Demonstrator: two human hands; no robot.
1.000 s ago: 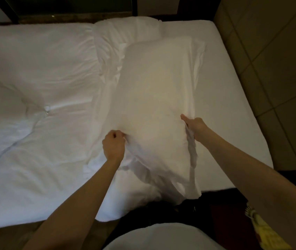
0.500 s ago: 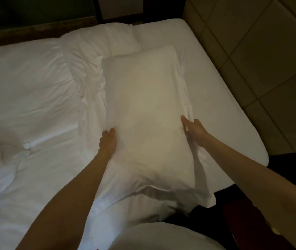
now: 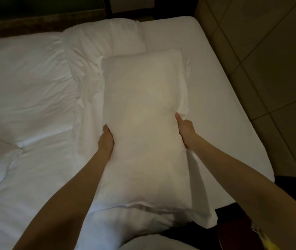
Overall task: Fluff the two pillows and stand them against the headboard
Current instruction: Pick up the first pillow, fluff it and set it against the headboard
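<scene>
Two bare forearms reaching forward and down from the near edge, roughly level, neither clearly closer to the work. Left hand (image 3: 106, 141) clamped on the pillow's (image 3: 143, 127) left long edge, fingers tucked under and out of sight, thumb riding the rim. Right hand (image 3: 186, 131) pinching the opposite long edge, thumb up on top, fingers buried in bunched fabric. Pillow held between both palms, squeezed in at the waist, lying flat along the bed's (image 3: 215, 109) right side. Long axis pointing straight away, near end with the loose case flap hanging off the mattress edge, far end aimed at the dark headboard (image 3: 35, 24). Headboard well beyond the fingers, a rumpled duvet (image 3: 26, 83) just left, another white bulge, possibly the second pillow, past the far end. Likely call: push ahead, then tip up.
</scene>
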